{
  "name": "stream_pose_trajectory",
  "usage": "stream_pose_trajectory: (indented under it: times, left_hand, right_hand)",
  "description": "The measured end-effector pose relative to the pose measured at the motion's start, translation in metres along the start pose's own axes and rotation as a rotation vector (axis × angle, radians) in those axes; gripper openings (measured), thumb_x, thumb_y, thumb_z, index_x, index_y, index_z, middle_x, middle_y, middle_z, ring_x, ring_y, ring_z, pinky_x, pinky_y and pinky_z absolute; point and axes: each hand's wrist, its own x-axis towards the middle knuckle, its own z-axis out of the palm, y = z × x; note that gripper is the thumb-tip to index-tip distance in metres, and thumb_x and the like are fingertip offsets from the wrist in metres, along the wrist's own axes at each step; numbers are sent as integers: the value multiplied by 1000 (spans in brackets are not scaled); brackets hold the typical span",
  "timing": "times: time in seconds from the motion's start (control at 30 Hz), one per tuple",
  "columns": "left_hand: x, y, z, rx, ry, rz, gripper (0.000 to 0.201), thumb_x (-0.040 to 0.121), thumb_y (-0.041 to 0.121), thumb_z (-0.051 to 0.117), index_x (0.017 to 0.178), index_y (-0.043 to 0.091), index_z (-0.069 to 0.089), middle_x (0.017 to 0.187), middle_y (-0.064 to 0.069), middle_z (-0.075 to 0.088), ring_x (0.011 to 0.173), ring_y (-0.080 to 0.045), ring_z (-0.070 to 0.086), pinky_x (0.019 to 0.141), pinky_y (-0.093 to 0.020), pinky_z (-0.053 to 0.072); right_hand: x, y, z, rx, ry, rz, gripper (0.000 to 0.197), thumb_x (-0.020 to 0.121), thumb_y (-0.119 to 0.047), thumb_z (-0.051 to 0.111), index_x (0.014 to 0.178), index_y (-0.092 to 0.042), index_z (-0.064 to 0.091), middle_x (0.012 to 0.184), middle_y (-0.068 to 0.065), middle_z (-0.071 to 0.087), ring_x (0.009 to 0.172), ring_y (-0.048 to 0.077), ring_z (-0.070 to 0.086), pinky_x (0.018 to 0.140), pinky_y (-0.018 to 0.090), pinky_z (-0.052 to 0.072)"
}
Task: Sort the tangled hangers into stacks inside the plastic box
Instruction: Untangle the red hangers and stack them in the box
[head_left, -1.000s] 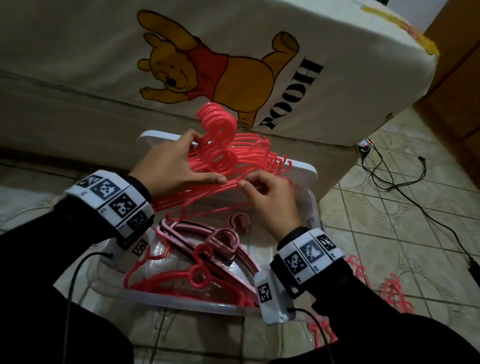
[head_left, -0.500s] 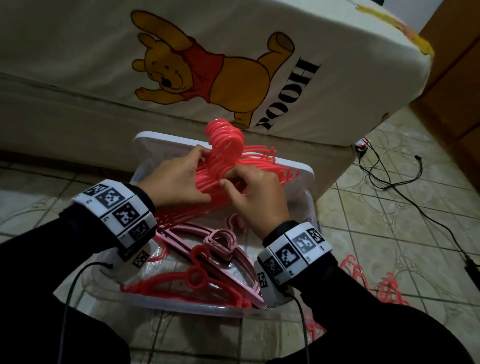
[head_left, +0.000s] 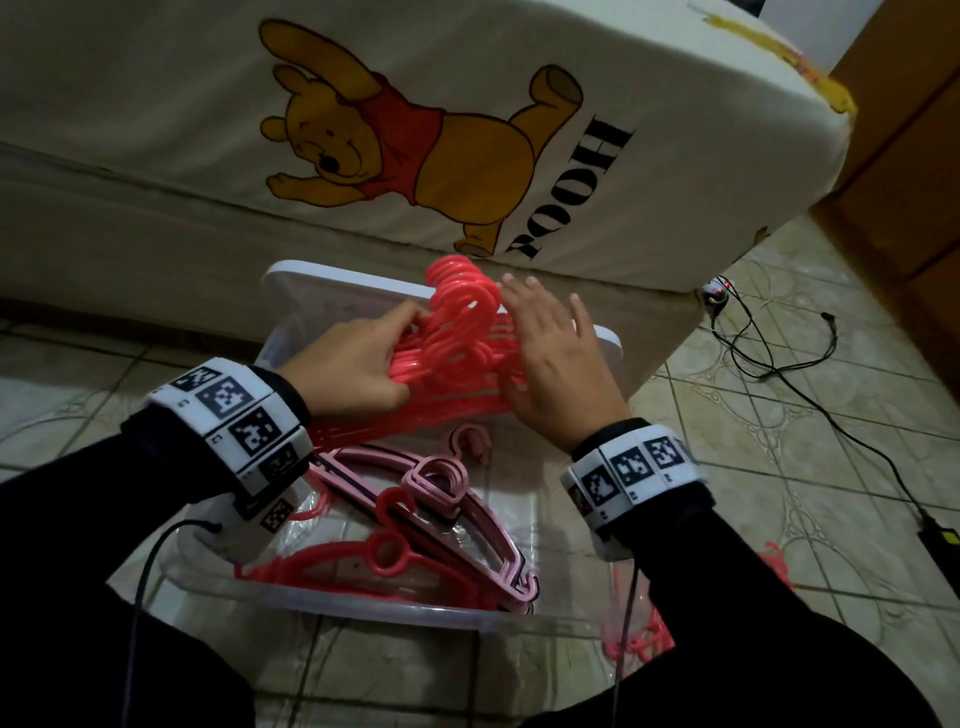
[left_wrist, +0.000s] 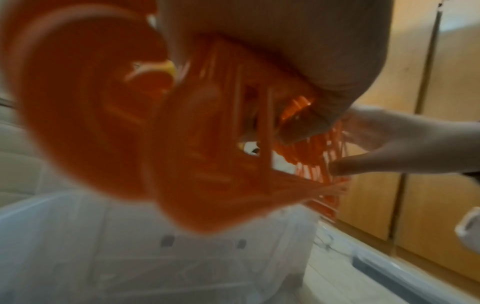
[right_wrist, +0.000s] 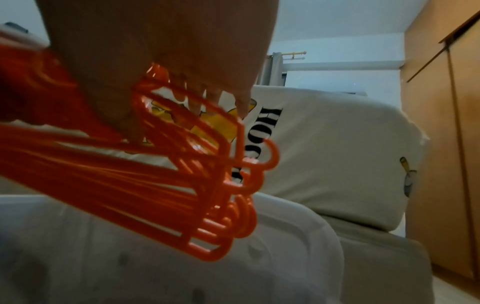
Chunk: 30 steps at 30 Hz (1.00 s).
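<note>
A thick bundle of coral-red hangers (head_left: 457, 332) stands over the far end of the clear plastic box (head_left: 363, 616), hooks up. My left hand (head_left: 358, 358) grips the bundle from the left, fingers curled round its necks. My right hand (head_left: 550, 353) lies flat against the bundle's right side with straight fingers. The right wrist view shows the red hangers (right_wrist: 182, 174) fanned out under my palm. Inside the box lie a stack of pale pink hangers (head_left: 441, 493) and red hangers (head_left: 384, 556) near the front wall.
The box's white lid (head_left: 332, 291) leans against a bed with a cartoon bear sheet (head_left: 415, 145). More red hangers (head_left: 639, 634) lie on the tiled floor to the right. Black cables (head_left: 779, 364) run across the floor; a wooden wardrobe (head_left: 909, 208) stands far right.
My right hand has let go of its pinch on the bundle, moved up and right, and now lies flat on the hangers' side. The left hand keeps its grip.
</note>
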Motion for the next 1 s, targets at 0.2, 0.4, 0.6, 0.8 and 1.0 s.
stream_pose_trajectory:
  times: [0.2,0.4,0.6,0.8,1.0]
  left_hand:
    - [1,2,3,21,-57,-15,65,61,36,56,124,29,38,94,11,61,80,-11,61,70,-25,43]
    - [1,2,4,166,-88,-74,48,64,48,48,109,30,40,83,9,58,77,-18,59,72,-31,43]
    - [1,-5,8,112,-162,-86,32,85,29,62,109,29,40,94,7,59,81,-14,59,71,-27,39]
    - [2,-7,9,219,-112,-28,42,79,19,62,115,24,42,101,3,57,93,-21,60,79,-31,45]
    - [-3,-3,22,108,-103,46,45,75,16,57,118,17,49,112,0,56,100,-15,55,87,-24,40]
  right_hand:
    - [1,-1,18,-69,-35,13,59,89,-21,56,141,-9,33,148,10,38,140,25,29,115,47,19]
    - [4,1,23,-45,-45,-8,17,91,-16,50,106,-11,55,104,10,63,95,31,60,66,31,33]
    - [3,3,23,41,-162,-55,16,86,-17,56,100,-8,56,98,13,59,89,34,59,72,40,47]
    - [3,-7,28,-24,-165,-42,10,91,-12,46,99,-8,51,100,14,62,93,34,59,67,35,35]
    - [6,-21,32,-43,-111,-2,16,92,-11,46,107,-9,52,110,12,60,103,31,55,83,38,39]
